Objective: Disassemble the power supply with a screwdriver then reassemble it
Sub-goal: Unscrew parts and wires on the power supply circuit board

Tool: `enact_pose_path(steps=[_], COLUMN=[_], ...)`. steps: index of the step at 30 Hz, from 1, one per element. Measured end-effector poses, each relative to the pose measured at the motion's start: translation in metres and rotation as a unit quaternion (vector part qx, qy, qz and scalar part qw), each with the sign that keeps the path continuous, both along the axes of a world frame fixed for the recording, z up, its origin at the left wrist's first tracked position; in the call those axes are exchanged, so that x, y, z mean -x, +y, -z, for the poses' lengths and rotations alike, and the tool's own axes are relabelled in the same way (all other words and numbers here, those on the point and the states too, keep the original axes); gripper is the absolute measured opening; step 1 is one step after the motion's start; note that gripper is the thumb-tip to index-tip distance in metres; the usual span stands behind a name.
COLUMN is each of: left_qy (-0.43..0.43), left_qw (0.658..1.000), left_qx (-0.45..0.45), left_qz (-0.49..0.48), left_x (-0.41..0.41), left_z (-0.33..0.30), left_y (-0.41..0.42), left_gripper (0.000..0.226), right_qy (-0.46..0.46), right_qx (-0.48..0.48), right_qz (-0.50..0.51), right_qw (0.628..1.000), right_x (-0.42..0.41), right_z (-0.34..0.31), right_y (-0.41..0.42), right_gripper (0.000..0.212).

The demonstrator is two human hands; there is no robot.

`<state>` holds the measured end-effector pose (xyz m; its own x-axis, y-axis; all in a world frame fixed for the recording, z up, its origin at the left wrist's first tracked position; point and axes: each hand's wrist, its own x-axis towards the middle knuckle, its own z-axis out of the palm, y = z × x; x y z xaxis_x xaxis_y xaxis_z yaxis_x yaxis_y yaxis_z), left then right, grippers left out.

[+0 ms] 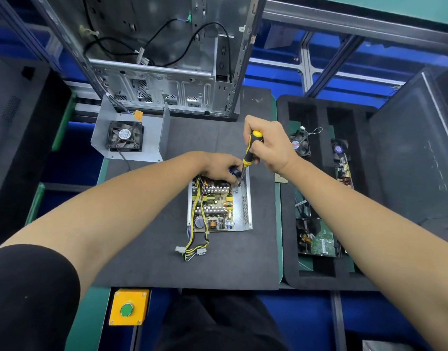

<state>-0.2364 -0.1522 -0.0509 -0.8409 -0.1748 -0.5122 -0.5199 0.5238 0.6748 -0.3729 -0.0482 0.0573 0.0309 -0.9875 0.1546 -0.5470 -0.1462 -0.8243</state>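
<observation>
Power supply (219, 206), an opened silver metal box with its circuit board, coils and yellow-and-black wire bundle exposed, lies at the centre of the frame on the dark grey foam mat (147, 249). Its grey sheet-metal cover with a black fan (128, 135) sits apart on the mat, up and to the left, so the casing is already taken apart. Whether this is late disassembly or the start of reassembly cannot be told from the scene.

The right hand (271, 148) grasps the yellow-and-black screwdriver (250, 153) around its handle, nearly upright, with the tip down at the upper right corner of the board, seemingly on a screw there. The left hand (217, 167) reaches over the upper edge of the box with its fingers curled around a dark cylindrical part, probably a capacitor on the board, steadying the unit.

By my judgement, the board's corner screws are the current step; the board sits in its tray, and the cover has yet to go back on.

A bare metal computer case (164, 72) stands at the top of the frame, a black foam tray (288, 224) with spare boards at right, and a yellow box with a green button (128, 309) at the bottom.
</observation>
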Motion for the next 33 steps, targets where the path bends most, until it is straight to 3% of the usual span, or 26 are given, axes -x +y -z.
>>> enact_pose_path(steps=[11,16,28,33], left_qy=[-0.012,-0.002,0.010,0.021], left_qw=[0.999,0.996,0.998,0.998], left_qx=[0.045,0.087,0.035,-0.038], left_qz=[0.005,-0.004,-0.048,-0.051], left_x=[0.002,0.005,-0.001,-0.004], left_z=[-0.007,-0.007,-0.010,-0.013], left_y=[0.004,0.010,0.004,0.001], left_gripper=[0.019,0.029,0.029,0.019], right_qy=[0.028,0.031,0.030,0.030], right_qx=[0.003,0.006,0.005,0.000], right_qz=[-0.012,-0.016,-0.008,-0.004], right_qw=[1.000,0.999,0.999,1.000], right_x=[-0.002,-0.002,-0.002,-0.001], right_z=[0.002,0.003,0.004,0.003], right_y=[0.001,0.002,0.003,0.004], right_gripper=[0.018,0.016,0.015,0.017])
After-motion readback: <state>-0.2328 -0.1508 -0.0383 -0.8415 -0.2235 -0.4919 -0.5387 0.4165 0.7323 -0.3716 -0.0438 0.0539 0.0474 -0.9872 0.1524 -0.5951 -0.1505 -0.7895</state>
